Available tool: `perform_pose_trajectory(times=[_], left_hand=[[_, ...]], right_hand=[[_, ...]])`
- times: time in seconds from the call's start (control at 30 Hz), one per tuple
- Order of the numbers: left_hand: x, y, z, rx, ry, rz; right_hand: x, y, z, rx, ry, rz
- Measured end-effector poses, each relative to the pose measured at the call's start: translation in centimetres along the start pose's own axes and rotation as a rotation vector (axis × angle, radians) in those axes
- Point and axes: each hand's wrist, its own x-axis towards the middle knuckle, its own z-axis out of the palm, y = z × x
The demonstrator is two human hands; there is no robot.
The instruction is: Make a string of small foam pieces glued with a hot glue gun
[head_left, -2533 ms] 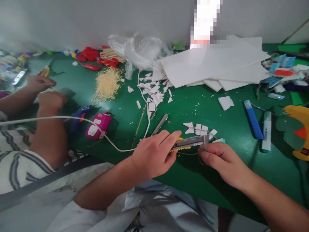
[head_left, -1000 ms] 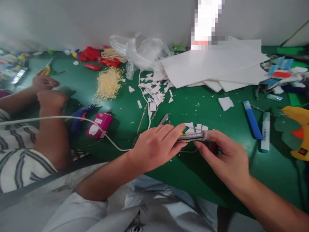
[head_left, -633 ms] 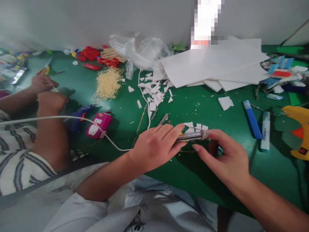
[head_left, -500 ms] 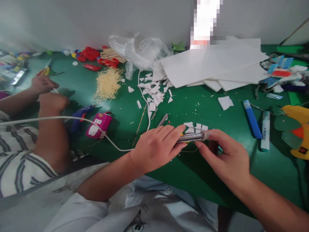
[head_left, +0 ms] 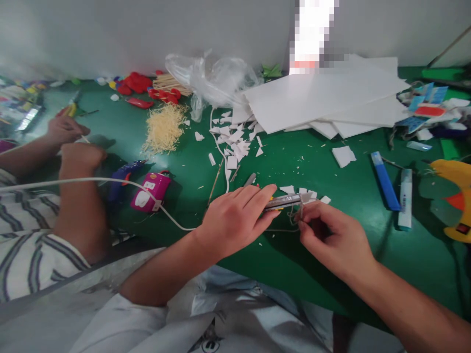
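Observation:
My left hand (head_left: 233, 223) is closed around what looks like a utility knife (head_left: 285, 201), grey with a metal slot and bits of yellow; my fingers hide its rear half. At the knife's front end, my right hand (head_left: 331, 235) pinches a thin greyish string (head_left: 293, 215), which hangs in loose loops beside the tip. Small white foam-board pieces (head_left: 287, 189) lie on the green table just behind the knife. A grey stick-like piece (head_left: 250, 180) pokes out beyond my left knuckles.
White boards (head_left: 324, 98) are stacked at the back, with scraps (head_left: 235, 142) and a plastic bag (head_left: 221, 78) left of them. A blue case (head_left: 384, 181) and a yellow glue gun (head_left: 454, 196) lie right. A white cable (head_left: 172, 218) crosses left, near a co-worker's hands (head_left: 81, 152).
My right hand has drawn slightly left and down at the knife's front end, and loops of string now show there. The knife and my left hand have shifted a little left.

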Motion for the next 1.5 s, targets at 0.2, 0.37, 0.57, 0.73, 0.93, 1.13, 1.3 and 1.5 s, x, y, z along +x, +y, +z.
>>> perform_pose_trajectory(times=[0.2, 0.37, 0.57, 0.73, 0.93, 1.13, 1.3, 1.5], left_hand=[[0.0, -0.3, -0.3, 0.022, 0.000, -0.054], [0.0, -0.3, -0.2, 0.011, 0.006, -0.043], [-0.1, 0.2, -0.2, -0.016, -0.004, 0.033], [-0.2, 0.6, -0.5, -0.013, -0.004, 0.062], [-0.3, 1.0, -0.8, -0.017, -0.052, 0.165], [-0.5, 0.9, -0.8, -0.002, -0.020, 0.137], [-0.5, 0.9, -0.8, 0.012, -0.011, 0.117], [-0.5, 0.9, -0.7, 0.040, -0.002, 0.082]], right_hand=[[-0.2, 0.3, 0.1, -0.048, -0.081, 0.023], [-0.2, 0.0, -0.2, -0.054, -0.106, 0.007], [-0.7, -0.7, -1.0, 0.206, 0.201, 0.020], [-0.6, -0.6, -0.7, 0.482, 0.112, 0.138], [-0.3, -0.6, -0.4, 0.596, -0.099, 0.233], [-0.3, -0.9, -0.3, 0.532, -0.086, 0.248], [-0.2, -0.9, -0.4, 0.488, -0.114, 0.314], [-0.1, -1.3, -0.3, 0.471, -0.095, 0.355]])
